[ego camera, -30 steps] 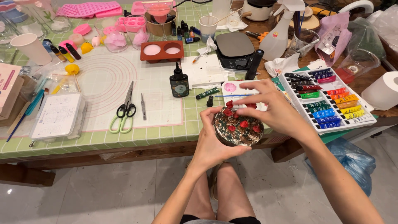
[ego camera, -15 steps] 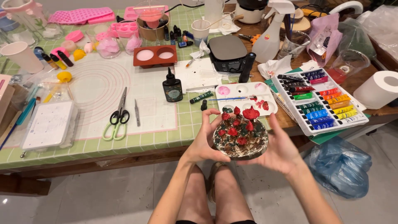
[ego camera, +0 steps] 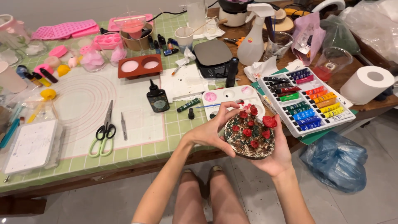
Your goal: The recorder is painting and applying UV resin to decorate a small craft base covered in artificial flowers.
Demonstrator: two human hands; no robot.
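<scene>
Currently we hold one round decorated disc point(ego camera: 250, 139), dark with a mottled brown face, in front of the near edge of the tabletop point(ego camera: 174, 126) and above our knees. We count about seven red rose-shaped pieces on the disc, with one larger rose at its upper right rim. Our left hand point(ego camera: 211, 132) grips the disc's left edge, fingers point(ego camera: 224, 108) curled over the top rim and thumb against the near side. Our right hand point(ego camera: 277, 153) cradles the disc from below and to the right, fingers pressed together under it. On the tabletop just beyond the disc lies one white paint palette point(ego camera: 232, 97) with pink wells and one brush across it. To its right sits one open tray of paint tubes point(ego camera: 309, 101) in two rows; we cannot count the tubes exactly. To the left we see one dark dropper bottle point(ego camera: 157, 98), one pair of green-handled scissors point(ego camera: 104, 130), one pair of tweezers point(ego camera: 123, 125) and one brown mould point(ego camera: 140, 65) with two pink fillings. One paper roll point(ego camera: 367, 84) stands at the far right.
</scene>
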